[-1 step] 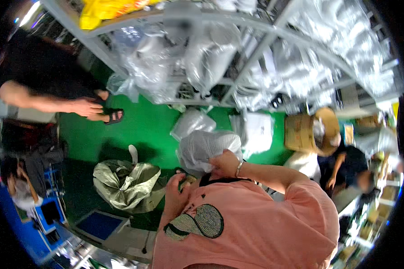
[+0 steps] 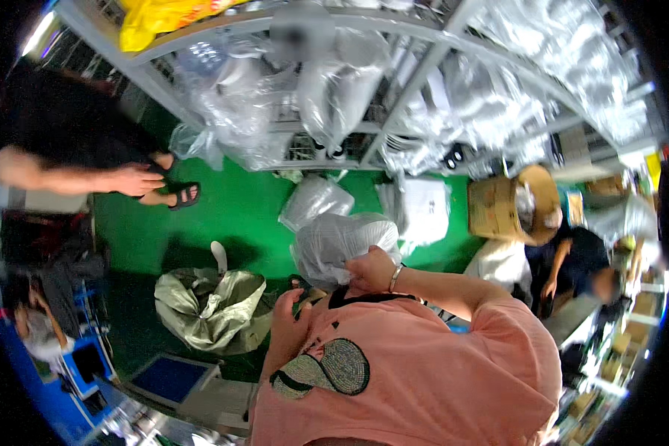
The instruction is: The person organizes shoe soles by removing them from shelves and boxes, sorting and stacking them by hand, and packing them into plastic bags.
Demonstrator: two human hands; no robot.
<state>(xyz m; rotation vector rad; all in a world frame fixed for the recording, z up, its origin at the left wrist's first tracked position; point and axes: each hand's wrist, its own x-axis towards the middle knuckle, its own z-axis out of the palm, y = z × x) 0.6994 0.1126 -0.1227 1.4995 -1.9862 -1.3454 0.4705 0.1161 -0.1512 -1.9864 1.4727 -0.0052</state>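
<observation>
A bulky clear plastic bag (image 2: pixel 342 241) with stacked whitish pieces inside hangs in front of my body. My right hand (image 2: pixel 374 269) is closed on the near edge of this plastic bag, its fingers gathering the film. Close to my chest, to the left of the bag, my left hand (image 2: pixel 288 311) is raised with fingers loosely bent and apart, and nothing shows in it. On the floor to the left stands a large shiny beige sack (image 2: pixel 212 308), its mouth bunched, with a pale flat piece (image 2: pixel 219 256) sticking up behind it.
Metal shelving (image 2: pixel 416 93) packed with plastic-wrapped goods runs across the far side. Beneath it a filled plastic bag (image 2: pixel 316 204) and a white package (image 2: pixel 422 208) lie on the green floor. A cardboard box (image 2: pixel 492 208) stands right. One person's hand (image 2: pixel 137 181) is at left; another person (image 2: pixel 583 264) bends at right.
The view has shifted very slightly, so the shelving sits a little farther left. Both my hands and the plastic bag keep nearly the same places.
</observation>
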